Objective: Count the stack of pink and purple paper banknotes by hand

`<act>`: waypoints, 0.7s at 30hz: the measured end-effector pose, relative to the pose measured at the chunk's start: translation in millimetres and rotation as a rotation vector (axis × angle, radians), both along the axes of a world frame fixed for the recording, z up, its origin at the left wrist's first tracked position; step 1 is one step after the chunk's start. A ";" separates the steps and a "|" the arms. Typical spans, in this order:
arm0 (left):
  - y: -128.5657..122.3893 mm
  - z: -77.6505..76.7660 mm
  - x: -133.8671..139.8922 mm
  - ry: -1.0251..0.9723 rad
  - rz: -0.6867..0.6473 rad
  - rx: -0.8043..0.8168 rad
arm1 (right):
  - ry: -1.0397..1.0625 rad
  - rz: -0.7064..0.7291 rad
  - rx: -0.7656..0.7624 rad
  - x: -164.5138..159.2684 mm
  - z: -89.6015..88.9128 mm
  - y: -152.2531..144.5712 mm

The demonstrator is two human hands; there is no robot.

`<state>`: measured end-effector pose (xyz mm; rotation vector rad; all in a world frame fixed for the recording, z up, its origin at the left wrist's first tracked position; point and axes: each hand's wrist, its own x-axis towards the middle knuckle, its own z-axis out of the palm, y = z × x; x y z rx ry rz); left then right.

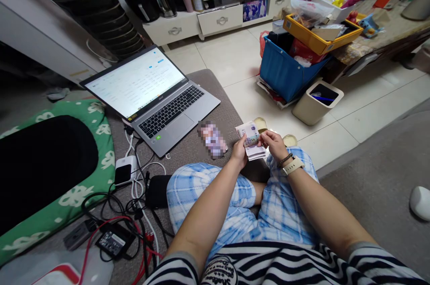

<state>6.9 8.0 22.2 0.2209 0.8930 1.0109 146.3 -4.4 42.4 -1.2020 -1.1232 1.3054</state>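
Note:
A small stack of banknotes (251, 135) is held above my lap, the top note showing a 5. My left hand (239, 151) grips the stack along its left side, thumb on top. On the right edge, my right hand (273, 142) pinches a note between thumb and fingers; a beige watch and a dark bracelet are on that wrist. Just left of the notes a pixelated, phone-like object (212, 140) lies on the grey couch seat (210, 81). An open laptop (168, 112) with a lit screen stands beyond it.
Tangled cables and a black power adapter (114, 240) lie at the lower left, near a white power bank (125, 170) and a green patterned cushion (77, 186). On the tiled floor stand a blue bin (284, 72) and a beige wastebasket (311, 108). A white cabinet (220, 21) lines the wall.

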 end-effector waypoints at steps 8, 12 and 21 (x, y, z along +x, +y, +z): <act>-2.7 5.2 0.4 0.044 0.015 0.018 | -0.168 -0.224 -0.023 4.2 -13.1 3.4; -3.3 5.3 2.0 0.053 0.034 0.026 | -0.223 -0.185 -0.021 4.9 -18.1 4.3; -1.1 -0.3 1.9 -0.037 0.009 0.001 | -0.177 -0.116 0.016 4.5 -12.0 3.8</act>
